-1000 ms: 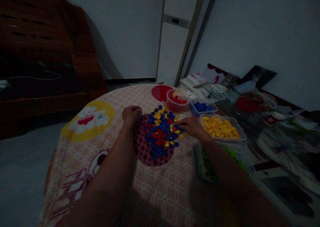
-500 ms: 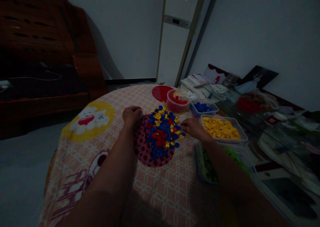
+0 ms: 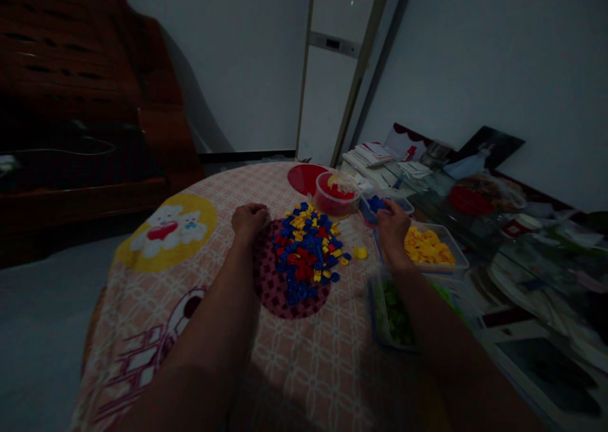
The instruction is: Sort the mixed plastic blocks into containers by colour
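A heap of red, blue and yellow plastic building blocks is spread over a dark checkered round patch of the tablecloth. My left hand rests on the cloth at the heap's far left, its fingers curled in; whatever they may hold is hidden. My right hand is at the near rim of a clear box of blue blocks, fingertips pinched over it. I cannot make out what is between them. A yellow block lies apart, right of the heap.
Along the right stand a round tub of red pieces, a box of yellow blocks and a box of green blocks under my right forearm. Beyond them is a cluttered glass table. A wooden bench stands at far left.
My right hand has moved from the heap's right side away and to the right, up to the blue-block box. The lone yellow block has come into view. My left hand has stayed put.
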A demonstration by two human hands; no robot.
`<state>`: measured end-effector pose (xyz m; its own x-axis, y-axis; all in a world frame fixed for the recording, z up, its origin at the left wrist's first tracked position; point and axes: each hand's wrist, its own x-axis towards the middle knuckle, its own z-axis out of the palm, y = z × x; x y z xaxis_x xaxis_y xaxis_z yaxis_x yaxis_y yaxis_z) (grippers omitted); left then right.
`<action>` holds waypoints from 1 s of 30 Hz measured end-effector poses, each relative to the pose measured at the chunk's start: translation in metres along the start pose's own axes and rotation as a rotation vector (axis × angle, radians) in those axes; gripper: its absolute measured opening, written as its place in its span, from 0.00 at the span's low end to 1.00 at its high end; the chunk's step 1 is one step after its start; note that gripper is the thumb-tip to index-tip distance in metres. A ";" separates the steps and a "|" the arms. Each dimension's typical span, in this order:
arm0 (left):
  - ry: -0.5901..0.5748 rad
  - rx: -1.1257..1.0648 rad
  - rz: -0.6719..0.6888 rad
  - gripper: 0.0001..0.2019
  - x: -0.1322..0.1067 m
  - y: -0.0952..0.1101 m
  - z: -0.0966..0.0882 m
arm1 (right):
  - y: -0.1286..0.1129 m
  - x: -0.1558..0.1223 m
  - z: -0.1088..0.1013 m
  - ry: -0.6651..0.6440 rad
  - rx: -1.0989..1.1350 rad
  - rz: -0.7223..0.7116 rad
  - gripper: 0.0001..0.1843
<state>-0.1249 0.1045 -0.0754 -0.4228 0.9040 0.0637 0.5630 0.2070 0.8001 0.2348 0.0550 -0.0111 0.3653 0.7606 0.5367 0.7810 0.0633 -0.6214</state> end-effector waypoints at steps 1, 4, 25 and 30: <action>0.000 0.002 -0.002 0.17 0.000 0.000 0.000 | 0.003 0.002 -0.001 0.014 0.008 0.015 0.23; -0.004 -0.002 -0.005 0.17 0.000 0.000 0.000 | 0.006 0.002 0.000 -0.011 -0.021 -0.007 0.23; -0.001 0.028 0.018 0.16 0.001 0.000 -0.001 | 0.026 -0.025 0.039 -0.749 -0.411 -0.447 0.13; -0.005 0.019 -0.005 0.17 0.000 0.001 -0.001 | 0.031 -0.020 0.041 -0.518 -0.241 -0.478 0.22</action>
<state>-0.1248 0.1046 -0.0741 -0.4217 0.9050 0.0569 0.5745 0.2181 0.7889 0.2314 0.0683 -0.0646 -0.2812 0.8967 0.3419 0.9062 0.3653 -0.2128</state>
